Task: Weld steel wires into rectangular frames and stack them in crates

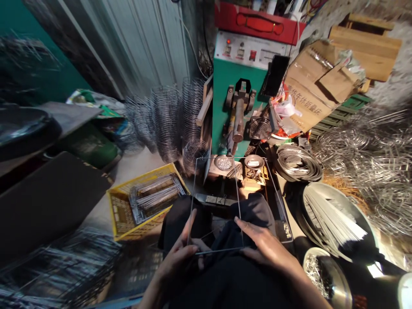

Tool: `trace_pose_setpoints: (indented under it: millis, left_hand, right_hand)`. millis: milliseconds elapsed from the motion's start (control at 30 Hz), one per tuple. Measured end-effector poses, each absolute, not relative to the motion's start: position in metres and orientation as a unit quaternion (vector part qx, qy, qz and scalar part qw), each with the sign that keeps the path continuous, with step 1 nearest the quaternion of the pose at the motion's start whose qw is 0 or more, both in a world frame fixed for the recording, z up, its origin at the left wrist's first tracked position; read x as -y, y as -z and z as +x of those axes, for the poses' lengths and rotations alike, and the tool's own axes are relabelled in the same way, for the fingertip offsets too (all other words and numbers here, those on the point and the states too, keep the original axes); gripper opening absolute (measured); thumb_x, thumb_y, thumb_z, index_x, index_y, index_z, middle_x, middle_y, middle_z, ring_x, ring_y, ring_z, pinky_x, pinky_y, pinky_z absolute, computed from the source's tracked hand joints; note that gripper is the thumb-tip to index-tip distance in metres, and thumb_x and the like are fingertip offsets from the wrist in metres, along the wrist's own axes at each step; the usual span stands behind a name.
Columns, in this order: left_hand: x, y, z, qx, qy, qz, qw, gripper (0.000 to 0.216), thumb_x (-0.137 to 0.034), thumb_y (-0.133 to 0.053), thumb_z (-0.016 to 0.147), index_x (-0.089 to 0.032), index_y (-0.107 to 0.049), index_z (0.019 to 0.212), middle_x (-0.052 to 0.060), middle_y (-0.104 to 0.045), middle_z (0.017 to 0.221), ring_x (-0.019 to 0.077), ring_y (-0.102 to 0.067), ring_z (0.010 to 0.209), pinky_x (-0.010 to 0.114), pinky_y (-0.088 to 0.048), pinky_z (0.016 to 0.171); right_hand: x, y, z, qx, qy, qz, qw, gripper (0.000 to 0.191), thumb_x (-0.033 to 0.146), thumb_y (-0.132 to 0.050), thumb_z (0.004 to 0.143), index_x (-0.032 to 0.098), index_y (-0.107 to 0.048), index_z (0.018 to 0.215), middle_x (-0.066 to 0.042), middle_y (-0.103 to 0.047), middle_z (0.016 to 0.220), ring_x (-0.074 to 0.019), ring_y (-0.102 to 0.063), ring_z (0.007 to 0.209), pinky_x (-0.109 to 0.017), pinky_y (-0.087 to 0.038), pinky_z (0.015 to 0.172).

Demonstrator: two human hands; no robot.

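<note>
My left hand [178, 257] and my right hand [262, 244] both grip the near edge of a thin rectangular wire frame [215, 159] that lies over my lap and reaches toward the green welding machine [225, 77]. The left fingers pinch the near left corner. The right hand's fingers close on the near right side. My knees in dark trousers [254, 210] sit under the frame.
A yellow crate [117, 214] of wire pieces stands at left. Stacked wire coils [167, 120] stand behind it. A pan of straight wire rods [331, 219] and a bowl of small metal parts [318, 270] sit at right. Wire rings [298, 163] and cardboard [315, 94] lie beyond.
</note>
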State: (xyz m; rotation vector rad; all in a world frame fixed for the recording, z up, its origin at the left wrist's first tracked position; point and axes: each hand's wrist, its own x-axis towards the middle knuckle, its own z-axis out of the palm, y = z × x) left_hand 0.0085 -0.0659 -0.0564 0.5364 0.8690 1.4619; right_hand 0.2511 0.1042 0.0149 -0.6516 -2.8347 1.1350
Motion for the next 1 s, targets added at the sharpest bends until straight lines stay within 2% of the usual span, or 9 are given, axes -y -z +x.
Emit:
trace_pose_setpoints:
  millis: [233,433,600,733,1000]
  left_hand:
    - [0.0681,0.0594,0.0076,-0.387,-0.645,0.23,0.617,0.095,-0.024,-0.065,0.083,-0.021,-0.008,0.159,0.009,-0.076,0.08,0.0171,-0.064,0.049,0.027,-0.048,0.054]
    - [0.0671,0.0544,0.0084,-0.384,-0.652,0.223,0.615,0.094,-0.026,-0.066,0.083,-0.022,-0.011,0.159,0.01,-0.076,0.082,0.0167,-0.065,0.05,0.026,-0.047,0.053]
    - [0.0642,0.0557,0.0094,-0.363,-0.666,0.22,0.614,0.093,-0.027,-0.068,0.082,-0.017,-0.016,0.159,0.008,-0.074,0.071,0.0154,-0.062,0.046,0.024,-0.044,0.051]
    - [0.0627,0.0578,0.0071,-0.37,-0.665,0.218,0.612,0.092,-0.024,-0.065,0.083,-0.019,-0.014,0.159,0.01,-0.076,0.08,0.0158,-0.063,0.049,0.025,-0.045,0.052]
    - [0.0603,0.0534,0.0002,-0.379,-0.657,0.228,0.611,0.096,-0.021,-0.065,0.082,-0.021,-0.008,0.159,0.007,-0.075,0.074,0.0151,-0.063,0.045,0.022,-0.044,0.047]
  right_hand:
    - [-0.1061,-0.0111,0.2489,0.899,-0.387,-0.203,0.023,0.09,0.01,-0.067,0.08,0.027,-0.026,0.158,-0.007,-0.039,0.156,-0.0232,-0.041,0.141,-0.04,-0.035,0.118]
    - [-0.1068,-0.0062,0.247,0.895,-0.393,-0.208,0.027,0.09,0.009,-0.068,0.078,0.027,-0.029,0.157,-0.007,-0.039,0.156,-0.0247,-0.042,0.141,-0.042,-0.035,0.118]
    - [-0.1066,-0.0066,0.246,0.893,-0.395,-0.212,0.027,0.09,0.007,-0.067,0.078,0.027,-0.029,0.157,-0.006,-0.039,0.156,-0.0256,-0.042,0.14,-0.044,-0.034,0.119]
    - [-0.1091,-0.0066,0.2443,0.89,-0.398,-0.219,0.025,0.088,0.007,-0.066,0.078,0.028,-0.031,0.157,-0.004,-0.041,0.155,-0.0242,-0.043,0.14,-0.042,-0.034,0.119]
    - [-0.1121,-0.0058,0.2415,0.888,-0.401,-0.223,0.021,0.089,0.007,-0.067,0.078,0.028,-0.031,0.156,-0.003,-0.04,0.155,-0.0235,-0.043,0.14,-0.041,-0.034,0.119]
